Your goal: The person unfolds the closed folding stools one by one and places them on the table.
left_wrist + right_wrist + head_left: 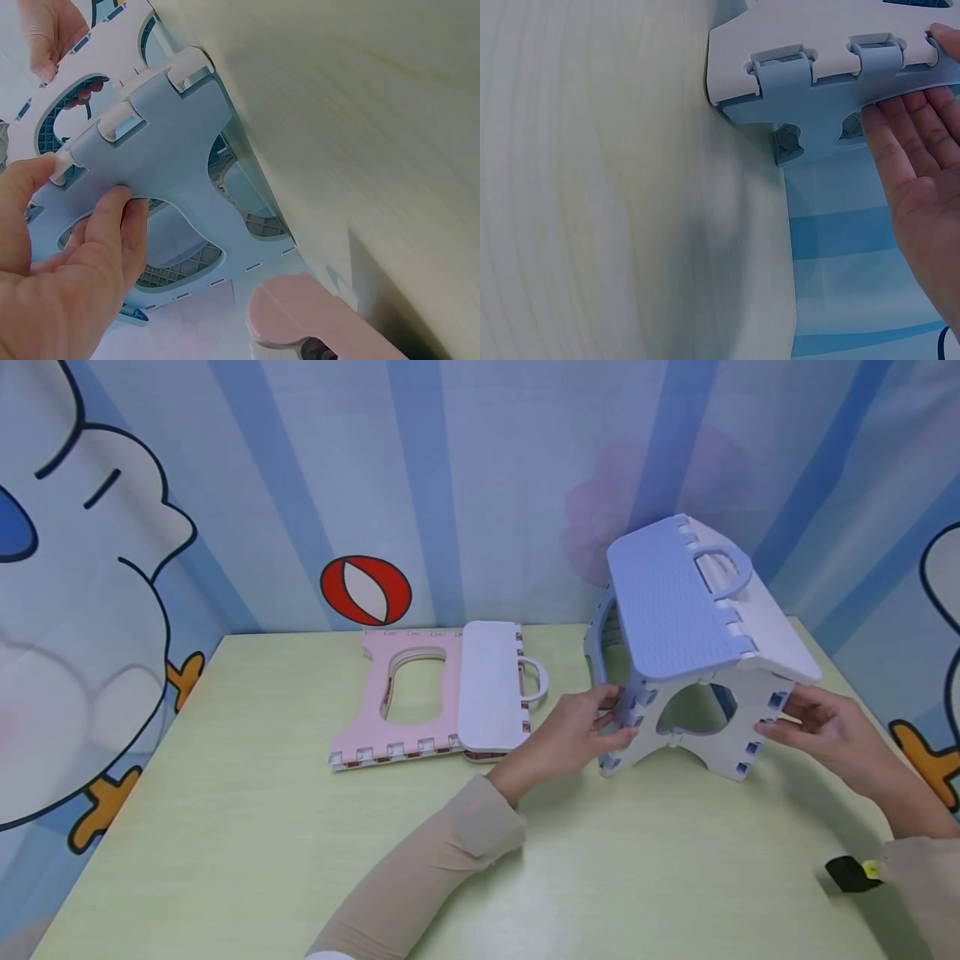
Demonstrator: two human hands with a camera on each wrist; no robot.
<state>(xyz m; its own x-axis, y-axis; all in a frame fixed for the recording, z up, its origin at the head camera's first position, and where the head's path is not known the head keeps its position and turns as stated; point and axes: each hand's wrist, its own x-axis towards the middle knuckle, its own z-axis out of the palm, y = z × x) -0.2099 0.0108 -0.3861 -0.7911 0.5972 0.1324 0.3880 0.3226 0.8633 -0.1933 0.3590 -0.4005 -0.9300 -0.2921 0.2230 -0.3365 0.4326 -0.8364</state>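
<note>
A blue and white folding stool (675,602) stands unfolded at the back right of the table, its top halves sloping from a raised middle hinge with a blue handle. My left hand (573,735) grips its left side panel; in the left wrist view that hand (82,262) has the thumb on the hinge edge and fingers in the blue panel's (172,142) opening. On the stool's right side, my right hand (840,735) holds the edge. The right wrist view shows this hand (930,172) with thumb on the white panel (802,37) and fingertips beneath the side panel's edge.
A pink folded stool (371,693) with a white top (490,685) and a handle lies flat at the back middle of the table (262,827). A small black object (851,874) is near the right sleeve. A striped blue cloth backdrop (495,485) stands behind the table.
</note>
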